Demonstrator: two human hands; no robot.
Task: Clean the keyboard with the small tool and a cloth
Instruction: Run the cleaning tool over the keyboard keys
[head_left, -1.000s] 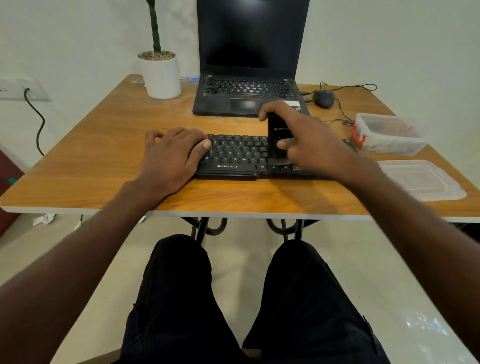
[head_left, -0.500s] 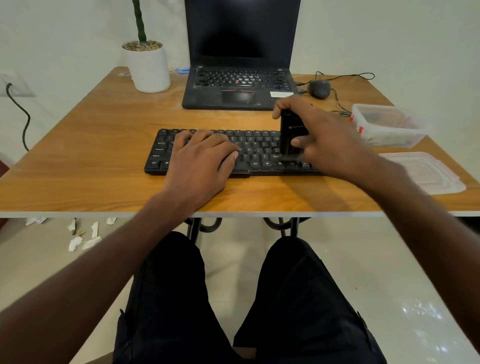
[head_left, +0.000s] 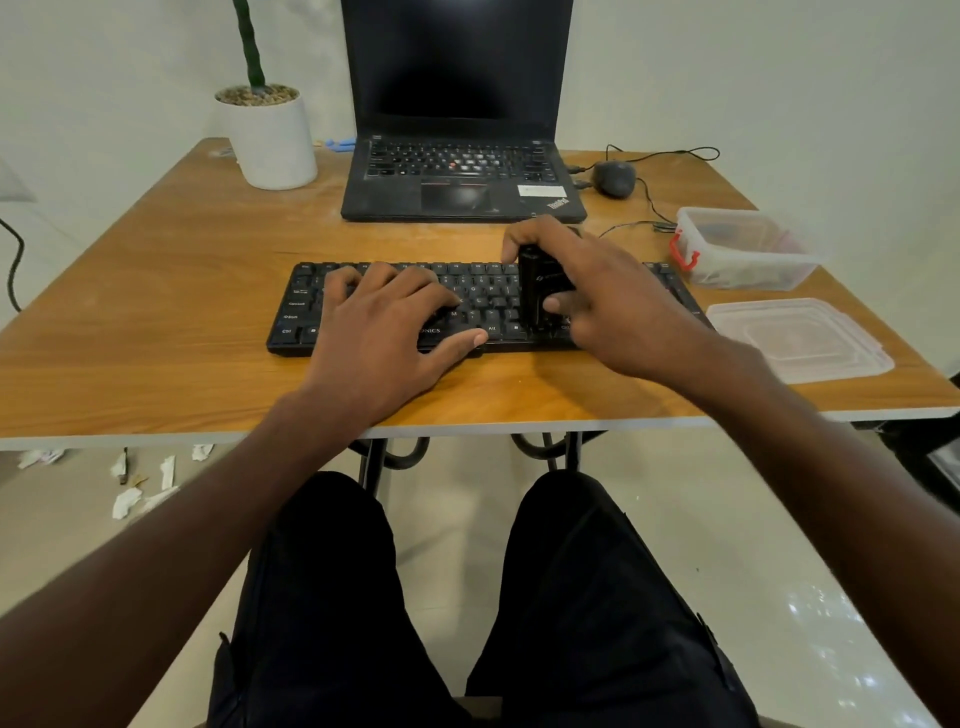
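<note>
A person's right hand (head_left: 613, 296) grips the small tool (head_left: 540, 291) upright on the keyboard (head_left: 483, 296); the left hand (head_left: 384, 332) lies flat, steadying it. Hard pressure could dislodge keycaps.

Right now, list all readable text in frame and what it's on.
"ONICS": front edge of the flat black external keyboard, start hidden under the left hand.
"Ctrl", "Alt", "Caps Lock", "M": its keycaps.
"ThinkPad": corner of the open black laptop, tilted.
White sticker on the laptop palmrest: too blurred.
Mark on the small black upright tool in the right hand grip: unreadable.
</note>
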